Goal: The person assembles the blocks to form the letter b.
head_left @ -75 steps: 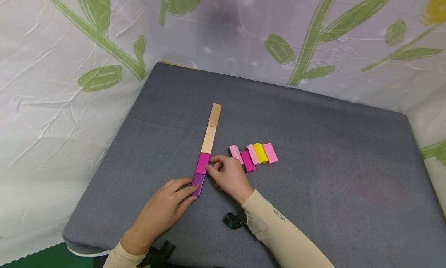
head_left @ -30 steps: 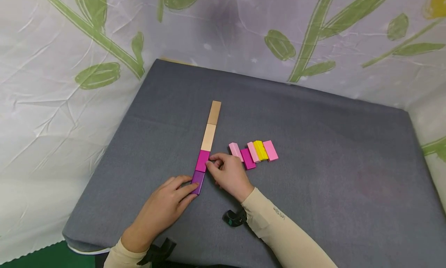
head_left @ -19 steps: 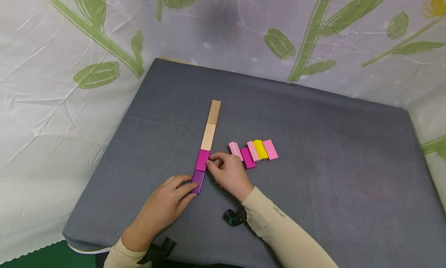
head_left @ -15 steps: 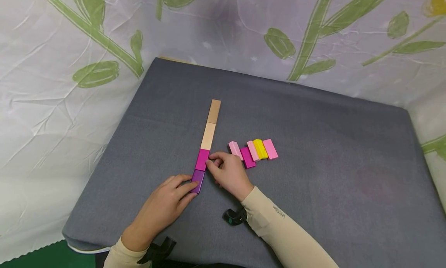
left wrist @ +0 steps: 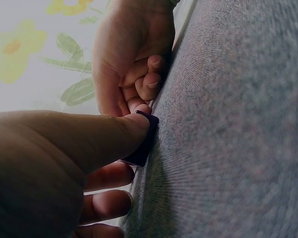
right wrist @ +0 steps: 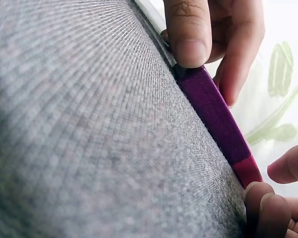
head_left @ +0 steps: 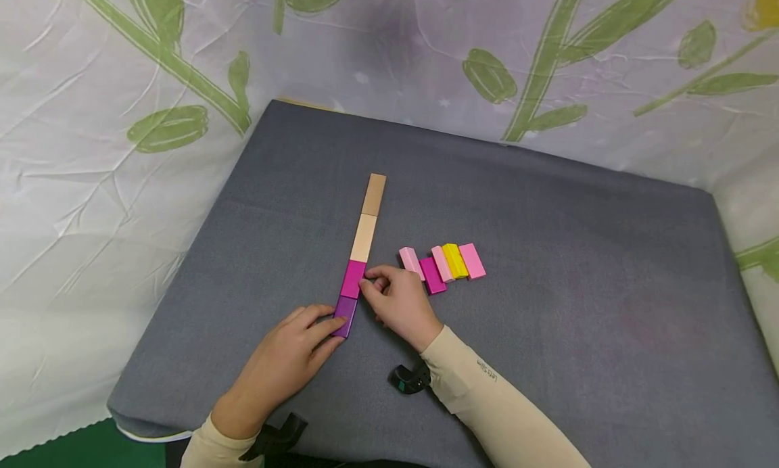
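A straight row of flat blocks lies end to end on the grey table. From the near end it runs purple block (head_left: 345, 308), magenta block (head_left: 353, 279), pale wooden block (head_left: 363, 239) and tan wooden block (head_left: 374, 195). My left hand (head_left: 291, 352) pinches the purple block, its thumb against the near end and a finger on top. Beside the magenta block, my right hand (head_left: 404, 307) has curled fingers, with index and thumb tips at that block's right side. In the right wrist view, the left thumb (right wrist: 191, 49) covers one end of the purple block (right wrist: 213, 114).
Right of the row lies a loose cluster: light pink blocks (head_left: 411, 264), a magenta block (head_left: 433, 276), a yellow block (head_left: 455, 262) and a pink block (head_left: 472, 261). Grey fabric covers the table (head_left: 578, 319). A leaf-patterned curtain (head_left: 395, 62) hangs behind and at the sides.
The whole scene sits slightly higher in the head view than at first. Both hands and all the blocks keep their places on the table.
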`<state>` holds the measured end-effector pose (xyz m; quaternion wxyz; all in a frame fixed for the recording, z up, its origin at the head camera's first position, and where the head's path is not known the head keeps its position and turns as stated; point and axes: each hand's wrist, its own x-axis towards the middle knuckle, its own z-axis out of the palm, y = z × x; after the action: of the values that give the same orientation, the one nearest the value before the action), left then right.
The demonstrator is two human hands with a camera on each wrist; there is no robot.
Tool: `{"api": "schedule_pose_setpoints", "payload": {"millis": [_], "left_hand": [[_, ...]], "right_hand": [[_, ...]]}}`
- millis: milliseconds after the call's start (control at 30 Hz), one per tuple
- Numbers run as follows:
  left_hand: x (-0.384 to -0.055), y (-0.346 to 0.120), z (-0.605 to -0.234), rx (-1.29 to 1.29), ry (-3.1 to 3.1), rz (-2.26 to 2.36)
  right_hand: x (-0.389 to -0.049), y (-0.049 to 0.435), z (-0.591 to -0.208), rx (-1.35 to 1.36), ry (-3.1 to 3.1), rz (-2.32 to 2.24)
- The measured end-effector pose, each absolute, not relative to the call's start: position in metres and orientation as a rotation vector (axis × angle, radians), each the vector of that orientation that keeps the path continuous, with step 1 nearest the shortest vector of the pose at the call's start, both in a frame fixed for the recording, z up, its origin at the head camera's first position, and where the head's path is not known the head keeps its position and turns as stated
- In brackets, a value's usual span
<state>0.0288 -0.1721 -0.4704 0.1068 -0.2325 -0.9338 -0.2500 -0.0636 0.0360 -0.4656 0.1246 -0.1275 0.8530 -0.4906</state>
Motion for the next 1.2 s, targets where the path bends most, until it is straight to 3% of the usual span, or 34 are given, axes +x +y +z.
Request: {"api": "schedule_pose_setpoints", "payload": {"millis": [700, 1200], "left_hand": [[0.015, -0.185, -0.443, -0.337, -3.02, -0.925], [-0.029, -0.189, -0.436, -0.327, -3.09, -0.844]], "right_hand": [[-0.057, 0.04, -0.451, -0.369, 2.501, -1.292], [-0.056, 0.067, -0.443, -0.427, 2.989, -0.989]]}}
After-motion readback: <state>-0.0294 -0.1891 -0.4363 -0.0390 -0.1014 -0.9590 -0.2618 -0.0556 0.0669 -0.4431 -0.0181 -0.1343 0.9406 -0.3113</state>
